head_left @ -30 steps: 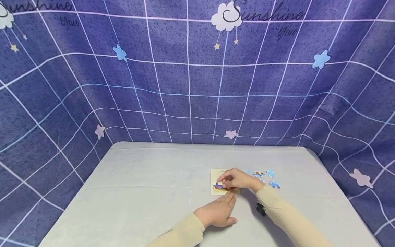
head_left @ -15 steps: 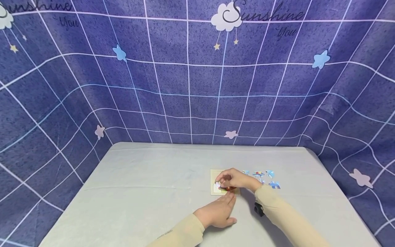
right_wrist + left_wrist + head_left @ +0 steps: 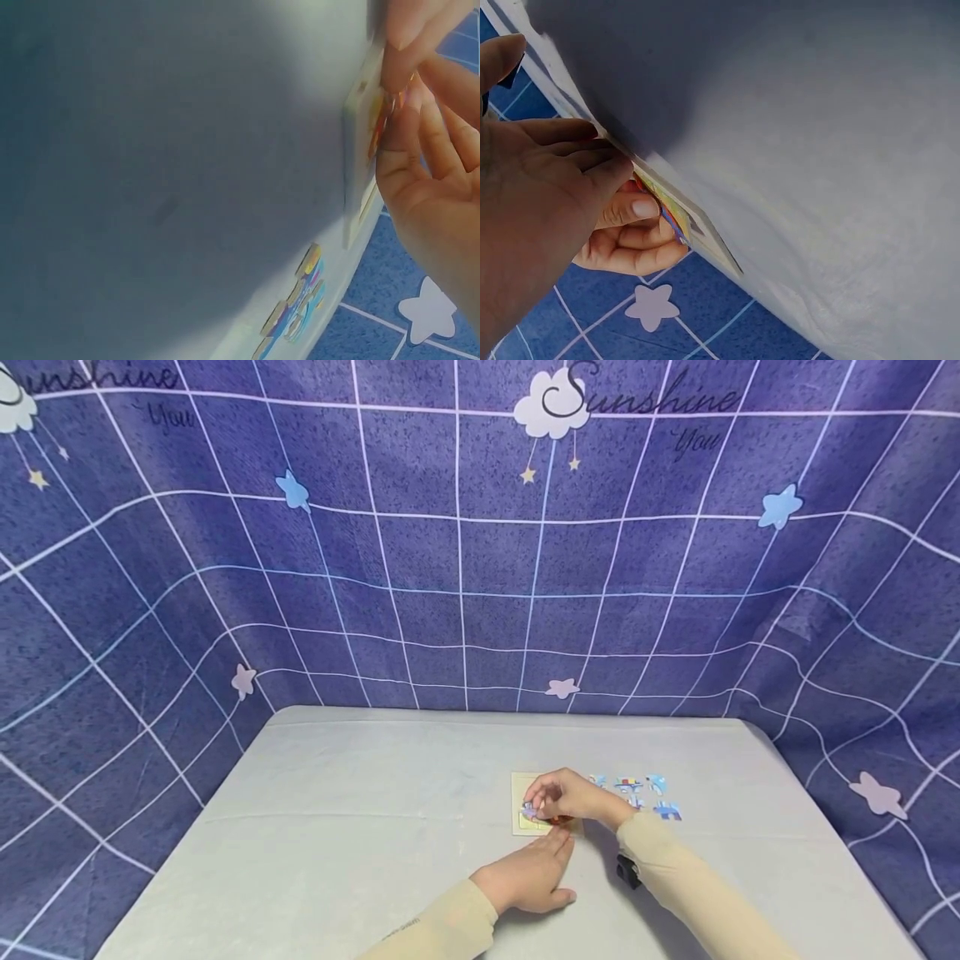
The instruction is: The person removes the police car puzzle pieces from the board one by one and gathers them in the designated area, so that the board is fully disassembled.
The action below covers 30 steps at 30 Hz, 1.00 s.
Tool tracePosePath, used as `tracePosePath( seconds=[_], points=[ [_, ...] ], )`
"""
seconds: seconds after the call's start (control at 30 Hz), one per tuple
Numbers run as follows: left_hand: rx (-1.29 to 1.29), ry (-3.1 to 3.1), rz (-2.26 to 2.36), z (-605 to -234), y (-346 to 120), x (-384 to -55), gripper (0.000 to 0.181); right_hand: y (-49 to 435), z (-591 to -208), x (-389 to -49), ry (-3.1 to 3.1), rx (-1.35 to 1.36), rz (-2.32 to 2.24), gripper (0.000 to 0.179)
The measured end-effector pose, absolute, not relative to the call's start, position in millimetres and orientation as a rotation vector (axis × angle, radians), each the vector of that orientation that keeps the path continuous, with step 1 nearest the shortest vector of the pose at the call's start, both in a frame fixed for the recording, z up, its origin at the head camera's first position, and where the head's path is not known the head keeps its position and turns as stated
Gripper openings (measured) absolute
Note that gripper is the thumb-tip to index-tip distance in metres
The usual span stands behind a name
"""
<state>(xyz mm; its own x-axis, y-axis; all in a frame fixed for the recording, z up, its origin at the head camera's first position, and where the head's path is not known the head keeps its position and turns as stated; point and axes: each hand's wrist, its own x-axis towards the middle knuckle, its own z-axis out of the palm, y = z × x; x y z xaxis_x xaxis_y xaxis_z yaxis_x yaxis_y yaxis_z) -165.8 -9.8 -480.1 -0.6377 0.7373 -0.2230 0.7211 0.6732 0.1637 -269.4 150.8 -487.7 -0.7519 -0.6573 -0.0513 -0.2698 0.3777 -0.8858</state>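
A square cream puzzle board [image 3: 518, 787] lies on the table, with some coloured pieces in its lower part. My right hand [image 3: 576, 795] is over the board and pinches a bluish-purple jigsaw piece [image 3: 528, 810] between thumb and fingers at the lower left. Pale yellow board shows just under that piece. My left hand [image 3: 528, 872] lies flat, its straight fingertips on the board's near edge. In the left wrist view, the right thumb and fingers [image 3: 622, 247] curl beside the board's edge. The right wrist view shows both hands meeting at the board [image 3: 351, 172]; fingers partly hide the piece.
Several loose jigsaw pieces lie right of the board, among them a red-and-yellow one [image 3: 628, 783], a light blue one [image 3: 656, 782] and a blue one [image 3: 667, 811]. A grey cloth covers the table [image 3: 360, 860]. A blue gridded curtain [image 3: 420, 552] surrounds its back and sides.
The bluish-purple piece lay in the board's lower left; my right fingers have lifted and tilted it, baring pale board underneath. The left hand has stayed in place.
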Motion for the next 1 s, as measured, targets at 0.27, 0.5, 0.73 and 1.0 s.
tracePosePath(
  seconds=[0.27, 0.5, 0.73, 1.0],
  points=[
    [1.163, 2.631, 0.090, -479, -10, -167, 0.074, 151, -491, -270, 2.255, -0.782, -1.340, 0.025],
    [1.146, 2.625, 0.086, -477, -9, -168, 0.074, 151, -493, -272, 2.262, -0.779, -1.322, 0.023],
    [1.132, 2.624, 0.080, -477, -8, -168, 0.075, 148, -491, -272, 2.222, -0.792, -1.367, 0.019],
    [1.122, 2.647, 0.079, -479, -7, -168, 0.074, 169, -479, -278, 2.320, -0.801, -1.424, 0.020]
  ],
)
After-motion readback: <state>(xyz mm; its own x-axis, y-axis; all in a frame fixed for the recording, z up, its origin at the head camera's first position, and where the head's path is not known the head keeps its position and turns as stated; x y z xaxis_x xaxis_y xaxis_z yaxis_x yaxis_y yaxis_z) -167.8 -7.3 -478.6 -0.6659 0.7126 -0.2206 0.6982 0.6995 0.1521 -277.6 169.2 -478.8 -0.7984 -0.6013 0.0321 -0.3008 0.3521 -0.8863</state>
